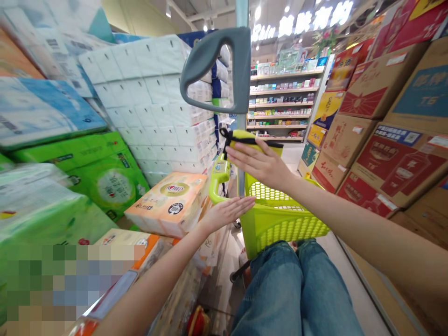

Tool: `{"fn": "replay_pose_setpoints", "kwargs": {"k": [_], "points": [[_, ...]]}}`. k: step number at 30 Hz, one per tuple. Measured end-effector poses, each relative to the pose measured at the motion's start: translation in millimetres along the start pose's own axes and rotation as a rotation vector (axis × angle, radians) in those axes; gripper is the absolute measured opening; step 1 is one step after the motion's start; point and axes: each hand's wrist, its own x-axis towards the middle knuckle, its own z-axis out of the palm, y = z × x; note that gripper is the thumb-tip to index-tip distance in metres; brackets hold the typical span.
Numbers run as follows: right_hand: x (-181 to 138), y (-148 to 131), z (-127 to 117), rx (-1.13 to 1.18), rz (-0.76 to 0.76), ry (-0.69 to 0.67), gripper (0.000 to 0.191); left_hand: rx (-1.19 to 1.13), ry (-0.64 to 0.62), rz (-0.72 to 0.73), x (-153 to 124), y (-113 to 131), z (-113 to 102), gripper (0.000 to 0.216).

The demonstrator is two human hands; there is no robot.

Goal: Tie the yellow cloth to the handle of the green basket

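The right hand (261,163) is stretched flat, fingers together, not clasped on anything. Its fingertips lie on a yellow-green piece (247,136) tied with a black strap (227,135), at the far rim of the lime-green shopping basket (280,224). The left hand (227,212) is released too, palm up and fingers straight. It sits just below and beside the basket's looped green handle (217,184); whether it touches is unclear. The basket stands right in front of the person's jeans-clad knees (290,289), between the two forearms. A metal pole (241,158) rises from it between the hands to a grey pull grip (213,65) overhead. To the left, an orange tissue pack (168,200) juts out near the left hand, with green packs (91,168) and a white stacked wall of packs (150,93) behind it. To the right, red and brown cardboard boxes (385,154) line the aisle close to the right arm. Open floor shows only ahead, toward the stocked shelves (280,102).
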Motion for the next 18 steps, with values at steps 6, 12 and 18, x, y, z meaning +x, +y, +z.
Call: {"fn": "replay_pose_setpoints", "kwargs": {"k": [6, 12, 18], "points": [[-48.9, -25.8, 14.2, -0.008, -0.205, -0.105, 0.047, -0.004, 0.056, 0.008, -6.2, 3.1, 12.1, 0.059], [-13.6, 10.3, -13.5, 0.078, -0.091, -0.129, 0.062, 0.003, 0.020, 0.021, -2.7, -1.1, 3.4, 0.060], [-1.5, 7.9, -5.7, 0.004, 0.022, -0.007, 0.060, -0.017, 0.033, 0.006, -1.9, -2.0, 1.9, 0.060]]}}
